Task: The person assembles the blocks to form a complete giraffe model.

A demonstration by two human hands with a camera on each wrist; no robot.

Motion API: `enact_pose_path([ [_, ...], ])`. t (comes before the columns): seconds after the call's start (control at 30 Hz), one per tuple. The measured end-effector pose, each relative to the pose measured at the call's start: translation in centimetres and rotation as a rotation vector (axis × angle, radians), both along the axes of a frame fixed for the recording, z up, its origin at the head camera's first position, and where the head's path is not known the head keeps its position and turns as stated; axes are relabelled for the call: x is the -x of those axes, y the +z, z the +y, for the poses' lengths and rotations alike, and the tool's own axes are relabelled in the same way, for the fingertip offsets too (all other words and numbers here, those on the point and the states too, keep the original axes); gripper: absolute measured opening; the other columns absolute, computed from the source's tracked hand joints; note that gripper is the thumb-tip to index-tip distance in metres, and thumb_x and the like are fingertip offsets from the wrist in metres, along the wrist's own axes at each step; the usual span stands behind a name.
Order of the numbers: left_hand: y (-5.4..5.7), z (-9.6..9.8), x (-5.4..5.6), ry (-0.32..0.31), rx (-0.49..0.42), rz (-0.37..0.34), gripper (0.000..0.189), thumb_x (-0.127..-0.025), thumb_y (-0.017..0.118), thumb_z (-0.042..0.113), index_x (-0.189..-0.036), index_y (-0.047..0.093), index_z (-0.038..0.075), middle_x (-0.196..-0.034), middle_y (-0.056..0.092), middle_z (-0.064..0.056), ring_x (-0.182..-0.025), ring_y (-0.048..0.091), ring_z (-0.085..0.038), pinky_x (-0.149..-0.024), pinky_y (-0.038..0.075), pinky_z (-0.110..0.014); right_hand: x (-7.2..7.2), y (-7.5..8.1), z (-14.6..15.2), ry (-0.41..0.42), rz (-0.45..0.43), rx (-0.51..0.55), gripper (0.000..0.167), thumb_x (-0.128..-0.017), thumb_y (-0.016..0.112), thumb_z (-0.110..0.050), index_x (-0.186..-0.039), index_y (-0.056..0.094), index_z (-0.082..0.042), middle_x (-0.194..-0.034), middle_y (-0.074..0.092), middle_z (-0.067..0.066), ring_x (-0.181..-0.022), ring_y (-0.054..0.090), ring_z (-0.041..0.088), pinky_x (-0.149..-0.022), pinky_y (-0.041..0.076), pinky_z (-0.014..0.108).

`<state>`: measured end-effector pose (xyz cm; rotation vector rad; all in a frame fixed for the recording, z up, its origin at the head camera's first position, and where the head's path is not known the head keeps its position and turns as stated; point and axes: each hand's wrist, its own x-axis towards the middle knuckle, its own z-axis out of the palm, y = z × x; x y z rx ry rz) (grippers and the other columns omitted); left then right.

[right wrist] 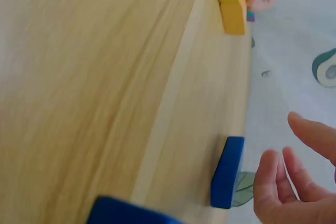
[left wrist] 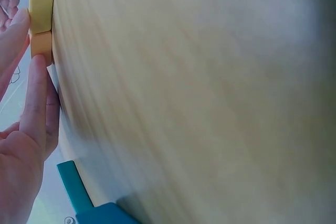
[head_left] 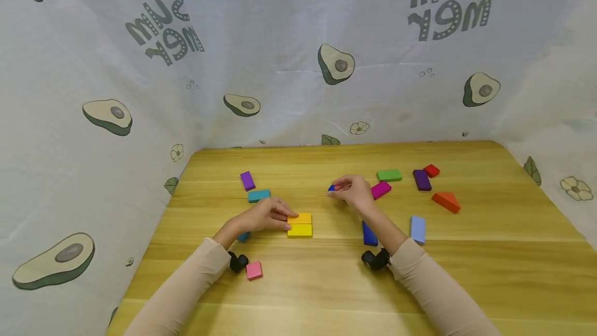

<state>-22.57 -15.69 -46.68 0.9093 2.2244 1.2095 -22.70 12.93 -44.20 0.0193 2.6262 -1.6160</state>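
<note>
The left hand (head_left: pixel 265 215) touches the yellow block (head_left: pixel 300 231) and orange block (head_left: pixel 303 218), fingers extended; the right hand (head_left: pixel 355 191), empty, is beside the blue block (right wrist: pixel 228 171). Press the pair evenly.

In the head view, a blue block (head_left: pixel 331 188) at the fingertips of the right hand (head_left: pixel 356 190) is partly hidden. Behind the fingers of the left hand (head_left: pixel 267 214), a teal block (head_left: pixel 243 237) is partly covered.

Your sleeves (head_left: pixel 186 289): beige. Yellow block (head_left: pixel 300 231) as landmark: amber block (head_left: pixel 304 218) touching its far edge; pink block (head_left: pixel 254 270) nearer you, left of it; orange-red triangular block (head_left: pixel 446 201) right of it. Beyond it, white cloth (head_left: pixel 280 30), green-and-cream avocado print.
</note>
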Motion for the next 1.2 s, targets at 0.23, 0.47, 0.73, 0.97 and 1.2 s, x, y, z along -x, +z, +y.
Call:
enact_pose_path([
  [0.23,-0.1,0.2,0.0,0.020,0.001,-0.012,0.033,-0.090,0.074,0.007,-0.122,0.071,0.000,-0.117,0.057,-0.013,-0.106,0.057,-0.025,-0.090,0.054,-0.026,0.5,-0.7,1.3,-0.089,-0.035,0.028,0.041,-0.085,0.079,-0.003,-0.122,0.065,0.009,-0.120,0.063,0.026,-0.110,0.058,0.038,-0.093,0.052,0.045],
  [0.47,-0.1,0.2,0.1,0.013,-0.006,-0.019,0.033,-0.090,0.074,0.007,-0.122,0.070,0.001,-0.116,0.058,-0.011,-0.105,0.057,-0.021,-0.089,0.055,-0.026,0.7,-1.0,2.0,-0.098,-0.056,-0.053,0.044,-0.082,0.080,0.000,-0.122,0.065,0.010,-0.120,0.064,0.027,-0.112,0.057,0.040,-0.095,0.050,0.047],
  [0.73,-0.2,0.1,0.1,0.022,-0.002,-0.029,0.034,-0.089,0.075,0.005,-0.122,0.071,0.001,-0.116,0.058,-0.009,-0.105,0.058,-0.021,-0.088,0.055,-0.026,0.5,-1.5,2.4,-0.086,-0.076,-0.102,0.041,-0.080,0.082,0.001,-0.117,0.068,0.009,-0.114,0.066,0.025,-0.100,0.060,0.034,-0.084,0.053,0.039],
  [0.97,-0.1,0.2,0.0,0.021,-0.003,-0.028,0.034,-0.089,0.074,0.006,-0.122,0.070,0.000,-0.116,0.058,-0.010,-0.105,0.058,-0.020,-0.088,0.055,-0.025,0.5,-1.5,2.5,-0.052,-0.073,-0.156,0.035,-0.080,0.083,-0.001,-0.112,0.071,0.007,-0.108,0.067,0.021,-0.090,0.059,0.029,-0.075,0.051,0.034],
  [1.2,0.1,0.2,-0.1,0.013,-0.016,-0.029,0.034,-0.089,0.074,0.006,-0.122,0.070,-0.001,-0.117,0.058,-0.012,-0.106,0.058,-0.023,-0.089,0.055,-0.026,0.2,-1.3,2.4,-0.014,-0.107,-0.173,0.033,-0.079,0.083,0.000,-0.109,0.073,0.004,-0.103,0.064,0.018,-0.090,0.054,0.028,-0.074,0.047,0.034],
])
